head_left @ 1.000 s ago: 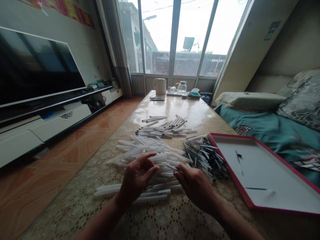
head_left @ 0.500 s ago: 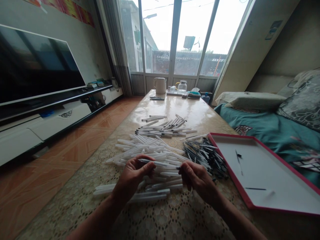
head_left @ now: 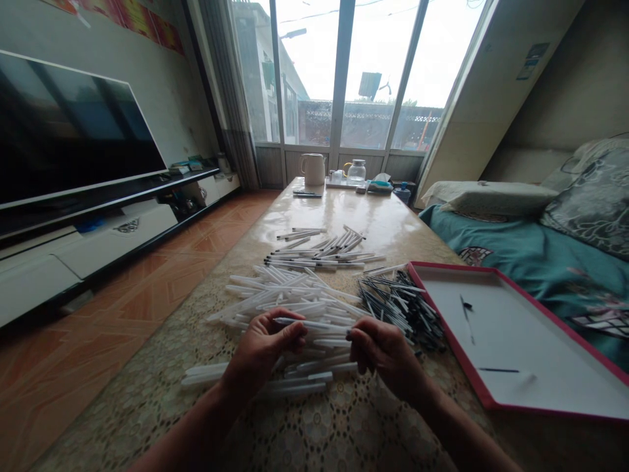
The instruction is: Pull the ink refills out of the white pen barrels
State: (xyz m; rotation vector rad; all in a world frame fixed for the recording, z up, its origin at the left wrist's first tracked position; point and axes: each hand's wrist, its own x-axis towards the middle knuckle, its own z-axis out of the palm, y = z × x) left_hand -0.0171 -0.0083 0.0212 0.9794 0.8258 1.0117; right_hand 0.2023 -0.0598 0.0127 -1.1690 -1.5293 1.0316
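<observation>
Plastic pen barrel point(head_left: 314, 324) is spanning both hands, its ends being pinched between the closed fingertips of the left hand point(head_left: 263, 347) and right hand point(head_left: 386, 360), just above a heap of barrels point(head_left: 289, 295).

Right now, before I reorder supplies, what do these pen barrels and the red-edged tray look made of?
The pen barrels look like translucent, glossy plastic: light shows through them. The tray seems matte white card or coated board with a shiny red rim, though the look leaves that open.

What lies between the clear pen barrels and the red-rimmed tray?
The head view shows a heap of dark pen refills between the clear pen barrels and the red-rimmed tray.
</observation>
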